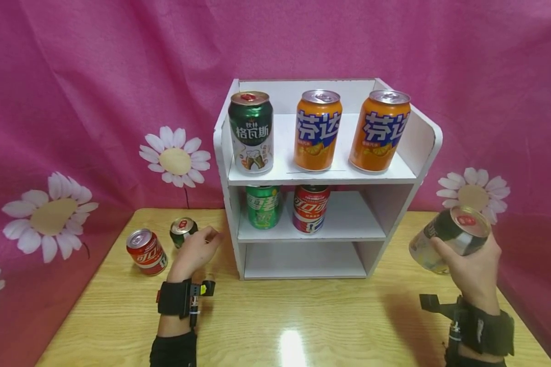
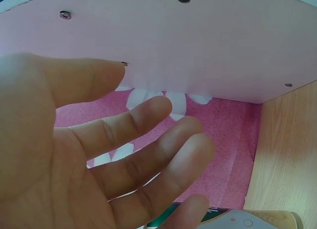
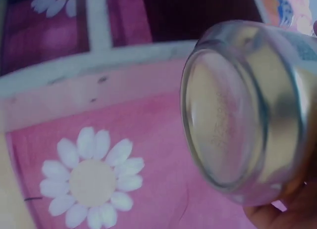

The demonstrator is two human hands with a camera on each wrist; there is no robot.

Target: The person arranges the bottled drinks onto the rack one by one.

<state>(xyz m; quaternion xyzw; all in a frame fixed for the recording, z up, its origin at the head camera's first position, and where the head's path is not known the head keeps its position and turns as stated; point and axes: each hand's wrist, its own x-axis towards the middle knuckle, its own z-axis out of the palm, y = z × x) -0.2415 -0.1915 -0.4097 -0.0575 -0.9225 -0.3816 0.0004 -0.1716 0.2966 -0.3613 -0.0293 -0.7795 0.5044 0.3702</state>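
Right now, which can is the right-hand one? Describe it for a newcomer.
Find the white shelf unit on the wooden table. To its right in the head view, the person's right hand grips a tilted can, dark around the top, paler below. It alone is held up, off shelf and table.

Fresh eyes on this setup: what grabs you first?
Probably the two bright orange cans standing on the top level of the white shelf unit. Next, the tilted dark-green-topped can held in the right hand, to the unit's right. Then the big white daisies on the pink cloth behind.
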